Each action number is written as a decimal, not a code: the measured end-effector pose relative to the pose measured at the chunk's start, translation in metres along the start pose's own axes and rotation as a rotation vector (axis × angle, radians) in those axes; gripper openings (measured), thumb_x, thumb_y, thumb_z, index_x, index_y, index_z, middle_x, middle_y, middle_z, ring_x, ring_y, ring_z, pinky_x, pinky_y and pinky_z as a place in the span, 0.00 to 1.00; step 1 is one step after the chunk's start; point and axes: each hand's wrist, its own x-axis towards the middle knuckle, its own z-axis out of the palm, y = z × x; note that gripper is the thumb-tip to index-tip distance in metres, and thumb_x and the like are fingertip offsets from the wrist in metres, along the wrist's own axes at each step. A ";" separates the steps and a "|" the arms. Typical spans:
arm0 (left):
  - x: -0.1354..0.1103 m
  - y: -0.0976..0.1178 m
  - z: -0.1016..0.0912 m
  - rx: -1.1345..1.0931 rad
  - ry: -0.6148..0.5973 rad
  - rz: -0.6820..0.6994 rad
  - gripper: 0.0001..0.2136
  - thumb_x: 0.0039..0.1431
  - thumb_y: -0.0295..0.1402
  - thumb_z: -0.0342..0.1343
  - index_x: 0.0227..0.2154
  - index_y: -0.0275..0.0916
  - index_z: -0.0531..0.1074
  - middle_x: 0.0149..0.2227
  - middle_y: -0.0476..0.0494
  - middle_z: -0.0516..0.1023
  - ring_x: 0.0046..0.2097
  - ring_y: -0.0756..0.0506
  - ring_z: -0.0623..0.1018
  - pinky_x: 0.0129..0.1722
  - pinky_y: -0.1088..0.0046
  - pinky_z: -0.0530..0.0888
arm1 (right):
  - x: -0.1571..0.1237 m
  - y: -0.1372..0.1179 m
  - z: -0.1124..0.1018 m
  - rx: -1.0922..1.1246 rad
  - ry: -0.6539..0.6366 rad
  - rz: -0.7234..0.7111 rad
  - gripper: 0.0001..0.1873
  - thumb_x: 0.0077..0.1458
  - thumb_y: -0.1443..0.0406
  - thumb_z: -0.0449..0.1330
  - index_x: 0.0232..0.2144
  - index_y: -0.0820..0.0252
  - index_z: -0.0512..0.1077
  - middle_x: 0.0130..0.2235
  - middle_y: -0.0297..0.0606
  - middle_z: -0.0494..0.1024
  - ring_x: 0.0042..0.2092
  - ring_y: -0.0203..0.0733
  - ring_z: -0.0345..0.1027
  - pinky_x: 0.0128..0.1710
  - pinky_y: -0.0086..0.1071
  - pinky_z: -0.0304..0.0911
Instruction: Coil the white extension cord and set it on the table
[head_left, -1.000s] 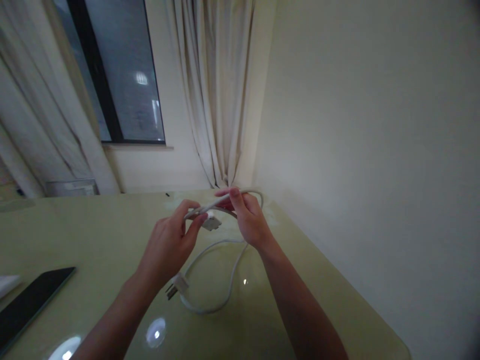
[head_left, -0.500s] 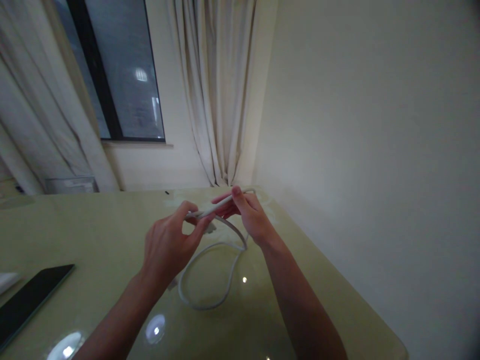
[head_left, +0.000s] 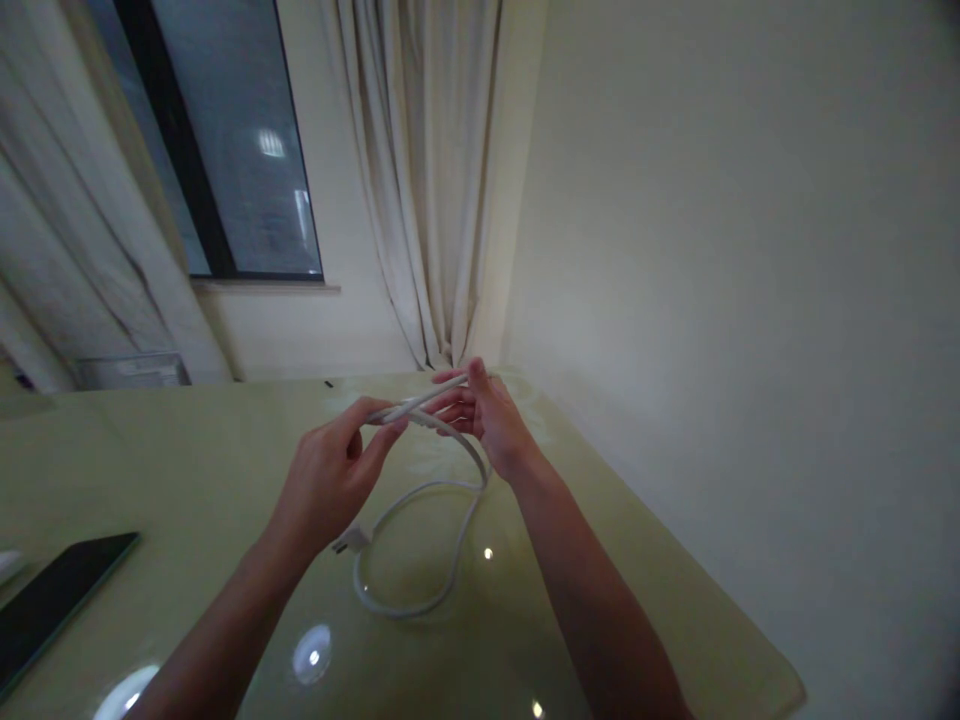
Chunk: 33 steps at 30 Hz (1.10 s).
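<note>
A white power cord (head_left: 459,545) hangs in strands between my hands, and its lower loop rests on the glossy table. My left hand (head_left: 337,470) pinches several strands between thumb and fingers. To its right, my right hand (head_left: 491,415) grips one strand under the thumb, its other fingers partly spread below. The cord's white plug (head_left: 354,538) shows beneath my left wrist, prongs pointing left. The cord's far end is hidden.
The yellow-green table (head_left: 247,450) reaches back to the curtains (head_left: 427,180) and the window. At the left lies a dark flat panel (head_left: 67,590), with a white object (head_left: 9,565) beside it. A pale wall (head_left: 712,300) runs along the right.
My left hand has drawn slightly left and up with its strands. The right hand has risen a little, its fingers spreading. The plug now shows more clearly below my left hand.
</note>
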 end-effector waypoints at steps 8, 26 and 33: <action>0.001 -0.010 -0.006 -0.120 0.004 0.013 0.18 0.71 0.48 0.52 0.39 0.40 0.79 0.22 0.54 0.65 0.25 0.48 0.64 0.27 0.71 0.60 | 0.011 0.009 -0.018 -0.117 0.113 -0.022 0.44 0.52 0.29 0.59 0.32 0.65 0.83 0.29 0.42 0.81 0.24 0.31 0.68 0.24 0.25 0.63; 0.004 -0.023 0.003 -0.697 -0.116 -0.055 0.20 0.70 0.52 0.55 0.41 0.39 0.79 0.33 0.45 0.79 0.26 0.51 0.61 0.25 0.74 0.59 | -0.004 0.004 -0.009 -0.757 -0.397 -0.226 0.28 0.58 0.50 0.71 0.58 0.50 0.78 0.52 0.38 0.83 0.52 0.48 0.76 0.55 0.41 0.68; 0.010 -0.022 -0.009 -0.705 -0.083 -0.249 0.20 0.57 0.52 0.68 0.33 0.37 0.81 0.21 0.52 0.67 0.23 0.53 0.57 0.20 0.76 0.52 | -0.008 -0.001 -0.010 -0.705 -0.377 -0.104 0.19 0.70 0.52 0.57 0.43 0.59 0.81 0.36 0.35 0.79 0.35 0.37 0.68 0.33 0.29 0.61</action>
